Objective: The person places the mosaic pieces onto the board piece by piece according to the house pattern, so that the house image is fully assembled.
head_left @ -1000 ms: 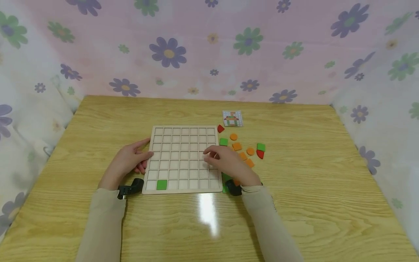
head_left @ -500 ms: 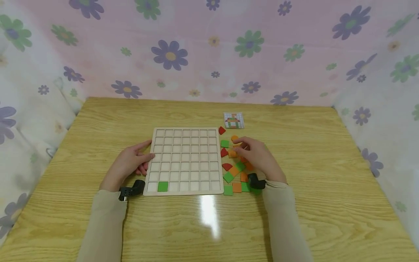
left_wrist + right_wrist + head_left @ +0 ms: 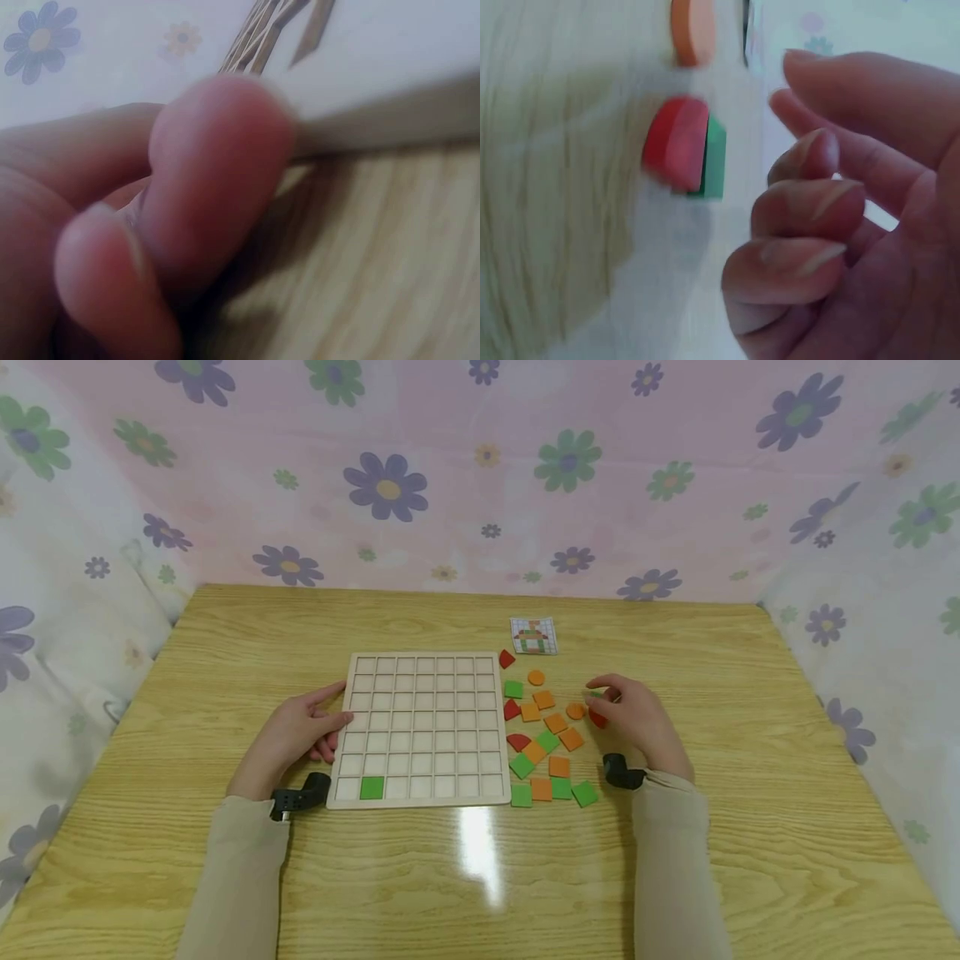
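A wooden grid board lies on the table with one green square tile in its bottom row. My left hand rests against the board's left edge, the thumb at the rim and the lower fingers bent beside it. In the left wrist view a fingertip meets the board's side. Over the right part of the loose tiles, my right hand hovers with thumb and index apart and nothing between them. Close by lie a red quarter-round tile and a green tile, both partly hidden in the head view.
Several loose tiles lie right of the board, among them an orange square, an orange disc and a red quarter-round. A small pattern card lies behind them. Flowered cloth hangs around the table.
My right hand has moved right, from over the board across the loose tiles to the red and green pair. The left hand stays at the board's edge.
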The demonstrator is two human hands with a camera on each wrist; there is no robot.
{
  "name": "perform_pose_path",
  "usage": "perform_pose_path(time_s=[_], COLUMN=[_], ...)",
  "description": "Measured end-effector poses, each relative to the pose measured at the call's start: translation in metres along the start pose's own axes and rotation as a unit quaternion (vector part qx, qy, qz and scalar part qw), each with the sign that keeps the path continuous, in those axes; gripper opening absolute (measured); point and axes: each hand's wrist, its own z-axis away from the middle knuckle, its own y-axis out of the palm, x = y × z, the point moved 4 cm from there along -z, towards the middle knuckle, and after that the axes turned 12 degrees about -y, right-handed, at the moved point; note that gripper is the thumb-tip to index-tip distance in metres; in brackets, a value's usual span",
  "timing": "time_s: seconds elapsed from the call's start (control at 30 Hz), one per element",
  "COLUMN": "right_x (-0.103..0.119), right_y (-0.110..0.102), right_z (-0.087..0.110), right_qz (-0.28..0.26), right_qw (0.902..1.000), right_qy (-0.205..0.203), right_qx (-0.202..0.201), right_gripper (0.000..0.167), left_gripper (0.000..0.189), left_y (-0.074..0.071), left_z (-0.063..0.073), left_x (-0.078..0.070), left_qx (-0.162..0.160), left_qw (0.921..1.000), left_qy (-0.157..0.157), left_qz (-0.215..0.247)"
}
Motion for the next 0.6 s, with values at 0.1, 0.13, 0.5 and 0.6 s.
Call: perform_pose_path(time_s=[0.1,0.13,0.5,0.6], right_x=[-0.007,-0.008,-0.016,-0.017], right_y=[-0.003,-0.004,-0.001,0.0], right_z=[0.002,0.003,0.004,0.004], right_qz=[0.003,0.005,-0.006,-0.021], right_qw=[0.9999,0.9999,0.9992,0.9989], right_qy=[0.011,0.014,0.029,0.031], right_qx=[0.002,0.001,0.026,0.028], right_gripper=[0.033,0.034,0.04,0.042], left_gripper=[0.068,0.068,0.066,0.067], left_y=[0.0,-0.001,-0.001,-0.001], left_z=[0.0,-0.003,-0.003,-0.003], left_x=[-0.001,0.003,0.003,0.003], left_qx=[-0.001,-0.004,-0.008,-0.007], left_qw=[1.0,0.9999,0.9999,1.0], left_qy=[0.005,0.008,0.008,0.003], left_qz=[-0.004,-0.006,-0.002,-0.001])
